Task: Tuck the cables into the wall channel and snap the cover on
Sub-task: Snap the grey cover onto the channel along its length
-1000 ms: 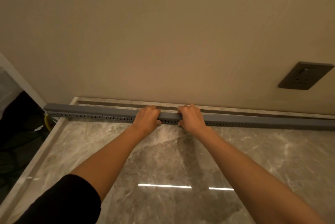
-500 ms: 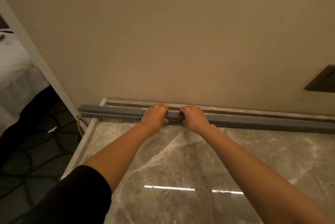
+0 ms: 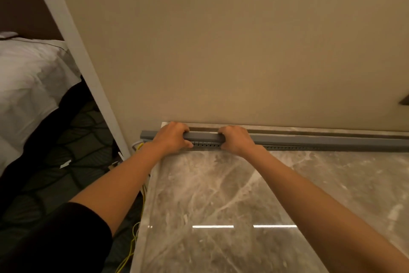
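Note:
A long grey slotted cable channel [image 3: 309, 141] with its cover on top lies along the back of the marble counter [image 3: 221, 195], against the beige wall. My left hand [image 3: 171, 138] grips the channel near its left end, fingers curled over the top and thumb at the front. A short way to the right, my right hand [image 3: 236, 140] grips it the same way. Between the hands the slotted side wall shows. A yellow cable [image 3: 139, 146] comes out below the channel's left end and runs down beside the counter.
A white door frame [image 3: 73, 51] slants down to the counter's left edge. Beyond it are a bed with white sheets [image 3: 28, 78] and dark patterned carpet [image 3: 66, 162]. A dark wall socket [image 3: 405, 101] shows at the right edge.
Both hands have shifted left along the channel, and the left hand now sits close to its left end. The view has swung left, showing more of the bed and carpet.

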Available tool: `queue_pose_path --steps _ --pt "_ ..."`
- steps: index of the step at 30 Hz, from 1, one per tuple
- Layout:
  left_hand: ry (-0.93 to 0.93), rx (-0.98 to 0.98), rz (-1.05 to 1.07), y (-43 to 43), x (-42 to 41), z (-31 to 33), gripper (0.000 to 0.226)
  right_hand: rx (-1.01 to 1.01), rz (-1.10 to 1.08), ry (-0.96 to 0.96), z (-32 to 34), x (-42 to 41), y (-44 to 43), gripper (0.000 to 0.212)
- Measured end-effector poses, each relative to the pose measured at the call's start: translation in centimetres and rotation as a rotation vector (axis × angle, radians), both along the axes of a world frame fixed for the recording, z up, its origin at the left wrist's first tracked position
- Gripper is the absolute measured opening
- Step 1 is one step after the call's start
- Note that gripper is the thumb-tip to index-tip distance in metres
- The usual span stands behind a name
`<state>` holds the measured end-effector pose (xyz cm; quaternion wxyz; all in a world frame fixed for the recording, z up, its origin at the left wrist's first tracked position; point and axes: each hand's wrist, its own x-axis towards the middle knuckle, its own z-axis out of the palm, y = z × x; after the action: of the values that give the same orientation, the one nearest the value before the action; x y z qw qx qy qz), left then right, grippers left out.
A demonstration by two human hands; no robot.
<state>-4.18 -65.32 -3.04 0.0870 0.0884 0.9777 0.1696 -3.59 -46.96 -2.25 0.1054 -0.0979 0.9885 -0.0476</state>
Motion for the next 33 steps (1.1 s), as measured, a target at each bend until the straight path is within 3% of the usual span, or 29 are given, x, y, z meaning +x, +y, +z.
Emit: queue_pose_path --steps 5,14,27,33 --pt "0.034 -0.061 0.028 -3.7 0.0 0.1 0.041 -0.086 0.036 -0.040 0.0 -0.4 -4.5 0.034" --pt "0.025 0.003 -0.010 -5.9 -0.2 -0.3 0.042 -0.196 0.086 -0.076 0.2 -1.2 -8.0 0.040" --pt "-0.020 0.142 -0.015 -10.4 -0.1 -0.5 0.046 -0.264 0.129 -0.115 0.1 -1.8 -7.4 0.034" --pt "0.003 0.099 -0.086 -10.7 -0.3 0.2 0.037 -0.237 0.162 -0.069 0.3 -1.6 -8.3 0.033"
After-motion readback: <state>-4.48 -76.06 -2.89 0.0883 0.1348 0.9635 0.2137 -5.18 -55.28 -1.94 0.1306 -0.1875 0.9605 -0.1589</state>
